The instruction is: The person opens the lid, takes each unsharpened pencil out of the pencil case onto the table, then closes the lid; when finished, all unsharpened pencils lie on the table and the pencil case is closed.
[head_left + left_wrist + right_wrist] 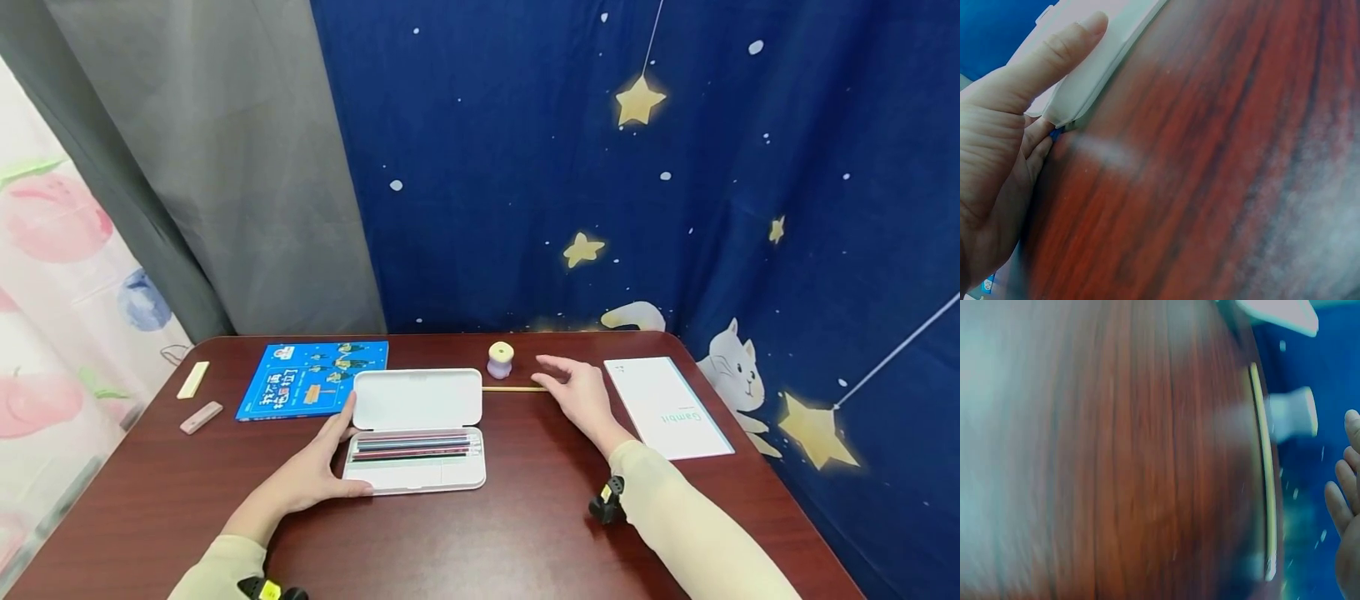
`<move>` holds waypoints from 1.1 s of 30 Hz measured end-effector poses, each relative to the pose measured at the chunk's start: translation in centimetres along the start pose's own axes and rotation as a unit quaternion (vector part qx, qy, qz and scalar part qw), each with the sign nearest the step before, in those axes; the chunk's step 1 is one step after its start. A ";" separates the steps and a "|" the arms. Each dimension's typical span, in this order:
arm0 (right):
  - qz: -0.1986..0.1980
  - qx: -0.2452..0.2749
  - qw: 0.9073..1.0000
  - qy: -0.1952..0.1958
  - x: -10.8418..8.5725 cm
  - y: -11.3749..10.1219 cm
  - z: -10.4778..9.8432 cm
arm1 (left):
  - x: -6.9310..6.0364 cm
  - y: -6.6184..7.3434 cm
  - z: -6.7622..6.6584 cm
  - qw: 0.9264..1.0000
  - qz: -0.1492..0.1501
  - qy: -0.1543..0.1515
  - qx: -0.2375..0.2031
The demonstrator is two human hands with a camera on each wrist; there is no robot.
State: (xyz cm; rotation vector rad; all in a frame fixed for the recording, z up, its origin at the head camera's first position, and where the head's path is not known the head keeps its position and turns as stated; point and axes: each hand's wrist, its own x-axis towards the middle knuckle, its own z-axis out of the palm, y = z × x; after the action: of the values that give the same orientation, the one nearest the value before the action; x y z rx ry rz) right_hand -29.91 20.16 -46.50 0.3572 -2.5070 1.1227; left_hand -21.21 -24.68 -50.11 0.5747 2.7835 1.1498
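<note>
A white pencil case [417, 400] lies with its lid laid back, several pencils [412, 444] side by side in its tray. My left hand [307, 477] holds the case by its left end, thumb at the front corner and fingers toward the lid. The left wrist view shows the thumb [1063, 53] across the white case [1116, 40]; the other fingers are partly hidden below it. Right of the lid, a slim yellow pencil [512, 389] lies on the table. My right hand [583, 398] hovers near its right end, fingers apart. In the right wrist view, the pencil [1265, 469] is clear of the fingers.
Behind the pencil stands a small yellow-and-purple spool-shaped object [500, 360]. A blue book [311, 382] is left of the case, a white booklet [667, 408] right of my right hand. A pale yellow bar [193, 380] and a pinkish one [201, 417] lie far left.
</note>
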 end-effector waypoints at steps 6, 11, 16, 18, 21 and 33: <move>-0.026 0.081 0.995 -0.047 -0.5 -3.3 1.4 | 0.0 -0.3 -0.1 1.000 0.013 0.007 0.008; -0.038 0.101 0.990 -0.088 -1.1 -5.1 2.8 | 0.0 -0.4 -0.1 1.000 0.014 0.006 0.005; -0.049 0.076 0.988 -0.121 -2.2 -5.9 4.1 | 0.0 -0.3 0.1 1.000 0.013 0.004 0.002; -0.049 0.067 0.988 -0.133 -2.7 -6.0 4.4 | 0.0 -0.2 0.2 1.000 0.012 0.003 0.000; -0.046 0.062 0.985 -0.156 -3.1 -6.2 4.8 | 0.0 -0.2 0.1 1.000 0.013 0.004 0.002; -0.054 0.054 0.979 -0.190 -3.8 -6.5 5.6 | -0.1 -0.1 0.0 1.000 0.006 0.002 0.001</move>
State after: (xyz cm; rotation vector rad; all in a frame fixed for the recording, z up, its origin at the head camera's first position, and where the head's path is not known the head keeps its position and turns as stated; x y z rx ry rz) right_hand -25.29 11.96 -47.26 0.7970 -2.7115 1.2467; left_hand -21.18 -24.75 -50.14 0.5900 2.7882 1.1525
